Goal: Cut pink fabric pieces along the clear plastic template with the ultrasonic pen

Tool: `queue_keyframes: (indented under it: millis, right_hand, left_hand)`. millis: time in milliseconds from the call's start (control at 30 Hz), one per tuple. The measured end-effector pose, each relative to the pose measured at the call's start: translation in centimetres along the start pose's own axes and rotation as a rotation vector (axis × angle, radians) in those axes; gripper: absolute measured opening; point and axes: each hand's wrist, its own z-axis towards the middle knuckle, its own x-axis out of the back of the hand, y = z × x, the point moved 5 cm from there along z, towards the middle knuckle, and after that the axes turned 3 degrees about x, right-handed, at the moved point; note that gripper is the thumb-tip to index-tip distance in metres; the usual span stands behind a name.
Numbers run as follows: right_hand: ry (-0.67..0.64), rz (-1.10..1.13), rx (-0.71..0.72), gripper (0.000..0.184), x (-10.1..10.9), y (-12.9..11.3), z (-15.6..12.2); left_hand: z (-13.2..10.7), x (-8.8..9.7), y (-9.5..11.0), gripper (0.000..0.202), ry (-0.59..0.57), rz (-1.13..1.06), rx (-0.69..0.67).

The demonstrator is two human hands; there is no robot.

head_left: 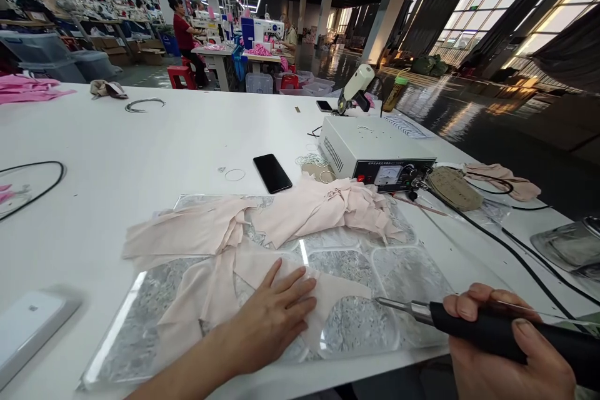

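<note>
"Nearest first: how are the person's hands placed?"

"The right hand [497, 365] is wrapped around a black-handled tool [419, 311], its slim metal tip aimed left. The left hand [276, 319] lies flat, palm down, fingers spread."

"And the pale pink fabric piece [335, 290]?"

"Directly beneath the left hand, which presses on it. It narrows to the right, between the two hands, and its pointed end is right at the tool's tip; whether they touch is hard to tell."

"What does it rest on?"

"A glossy, mottled grey board [359, 328] on the white worktop [197, 144]. Just past the left hand, more pink cloth is heaped across the board: a left bundle [187, 234] and a rumpled right bundle [323, 206]."

"Beyond that?"

"A dark phone [272, 173] lies behind the bundles, and to its right stands a pale metal box [375, 144] with a dial on its front. Farther off, past the worktop, a person in a red top [182, 31] is near a sewing machine [267, 28]."
</note>
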Motion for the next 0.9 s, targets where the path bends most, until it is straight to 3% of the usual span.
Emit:
queue_keyframes:
  millis: [233,533,633,767,900]
  right_hand:
    - [-0.053,-0.029,-0.049,0.017,-0.8,0.6,-0.8]
    - [0.003,-0.033,-0.081,0.019,-2.0,1.8,-0.8]
    - [0.017,-0.041,-0.054,0.019,-2.1,1.7,-0.6]
    - [-0.029,-0.01,-0.033,0.018,-2.4,1.5,-0.6]
    - [-0.076,0.036,-0.041,0.017,-2.5,1.9,-0.6]
  left_hand:
    - [-0.3,-0.1,-0.1,0.033,0.01,-0.062,0.027]
    - [-0.1,0.5,0.4,0.03,-0.021,-0.041,-0.017]
    - [0.1,1.0,0.8,0.026,0.029,-0.029,-0.022]
    - [1.0,1.4,1.0,0.019,0.076,-0.003,-0.044]
    - [2.6,0.9,0.6,0.022,0.01,-0.014,-0.094]
